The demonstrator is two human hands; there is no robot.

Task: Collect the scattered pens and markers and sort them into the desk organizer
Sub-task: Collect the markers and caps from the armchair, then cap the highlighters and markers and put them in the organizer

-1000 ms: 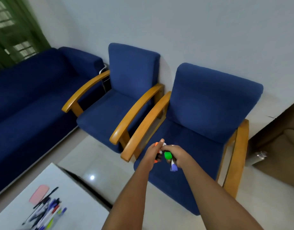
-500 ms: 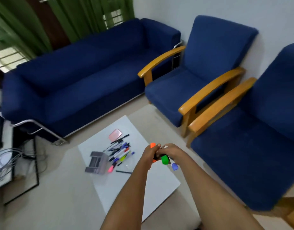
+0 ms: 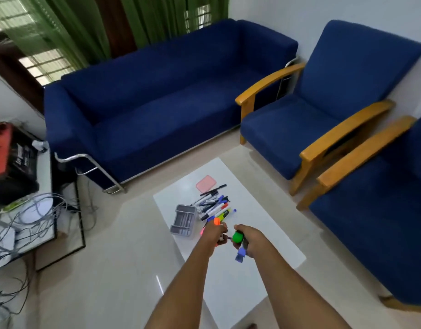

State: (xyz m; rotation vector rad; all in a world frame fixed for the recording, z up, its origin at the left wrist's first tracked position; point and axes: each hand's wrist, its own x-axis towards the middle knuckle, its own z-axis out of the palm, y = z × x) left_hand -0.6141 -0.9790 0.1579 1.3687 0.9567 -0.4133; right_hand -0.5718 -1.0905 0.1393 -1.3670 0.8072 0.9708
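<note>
The grey desk organizer (image 3: 184,219) stands on the white table (image 3: 271,236) beside the heaped pens (image 3: 214,205) we gathered for sorting, while our left hand (image 3: 217,235) grips an orange-capped marker (image 3: 216,221) and our right hand (image 3: 248,238) clasps green-capped markers (image 3: 238,237) above it.

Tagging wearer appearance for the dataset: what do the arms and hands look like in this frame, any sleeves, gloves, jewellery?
Both forearms are bare from the bottom edge of the frame up to the wrists; no sleeves show. The left hand and right hand have no gloves. No watch, band or ring is visible, though the fingers are too small and partly hidden to rule out a ring. No markings show on either arm.
</note>
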